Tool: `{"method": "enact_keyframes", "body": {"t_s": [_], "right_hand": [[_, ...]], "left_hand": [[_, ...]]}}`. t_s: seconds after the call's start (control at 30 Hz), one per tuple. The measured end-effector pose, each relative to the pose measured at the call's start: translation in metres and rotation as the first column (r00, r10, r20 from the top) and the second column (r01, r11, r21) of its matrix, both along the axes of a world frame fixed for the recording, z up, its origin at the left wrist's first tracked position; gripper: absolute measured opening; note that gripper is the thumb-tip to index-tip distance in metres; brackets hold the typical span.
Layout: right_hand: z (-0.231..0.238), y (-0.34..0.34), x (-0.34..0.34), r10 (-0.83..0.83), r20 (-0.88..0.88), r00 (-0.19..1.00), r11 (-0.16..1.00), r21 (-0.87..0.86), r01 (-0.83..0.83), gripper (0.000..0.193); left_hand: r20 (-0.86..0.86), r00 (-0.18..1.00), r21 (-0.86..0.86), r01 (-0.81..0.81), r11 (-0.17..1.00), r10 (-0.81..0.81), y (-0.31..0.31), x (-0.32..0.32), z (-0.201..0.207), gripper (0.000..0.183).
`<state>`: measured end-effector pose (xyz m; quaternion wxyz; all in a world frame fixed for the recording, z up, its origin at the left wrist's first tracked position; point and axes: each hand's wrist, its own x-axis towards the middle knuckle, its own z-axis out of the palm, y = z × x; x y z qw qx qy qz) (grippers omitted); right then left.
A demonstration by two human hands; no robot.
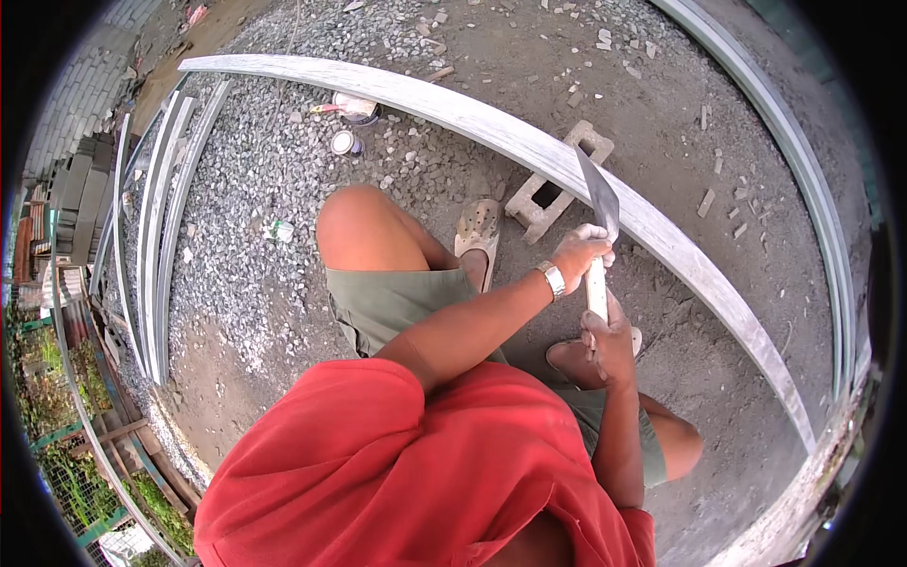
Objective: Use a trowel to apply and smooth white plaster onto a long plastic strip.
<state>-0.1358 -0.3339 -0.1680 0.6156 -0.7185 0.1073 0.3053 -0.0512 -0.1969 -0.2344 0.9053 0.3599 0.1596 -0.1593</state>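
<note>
A long grey-white wooden plank (529, 142), weathered and streaked, sweeps from the far left to the near right across gravel ground (255, 170), resting on a hollow concrete block (557, 184). A squatting person in a red shirt (406, 463) holds a broad-bladed knife (599, 203) against the plank's near edge. The left hand (581, 253) wraps the pale handle near the blade; the right hand (609, 345) closes around its lower end.

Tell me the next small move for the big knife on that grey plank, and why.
Probably draw the knife down along the plank. Both hands grip its pale handle, the left hand above the right hand, and the blade already rests against the plank's near edge above the concrete block.
</note>
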Motion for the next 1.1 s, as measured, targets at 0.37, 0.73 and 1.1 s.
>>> {"method": "enact_keyframes", "body": {"t_s": [0.37,0.73,1.1], "right_hand": [[-0.016,-0.053,0.071,0.566,0.485,0.666,0.732,-0.667,-0.137,0.046],[-0.068,0.067,0.161,0.696,0.434,0.572,0.613,-0.774,-0.158,0.043],[-0.044,0.129,0.118,0.803,0.284,0.524,0.453,-0.863,-0.225,0.051]], "left_hand": [[0.002,0.319,0.973,0.218,0.075,-0.948,0.061,-0.005,0.127,0.059],[0.270,0.521,0.936,-0.340,0.093,-0.810,0.101,0.060,0.173,0.020],[0.080,0.445,0.964,-0.264,-0.045,-0.892,0.099,0.064,0.160,0.026]]}}
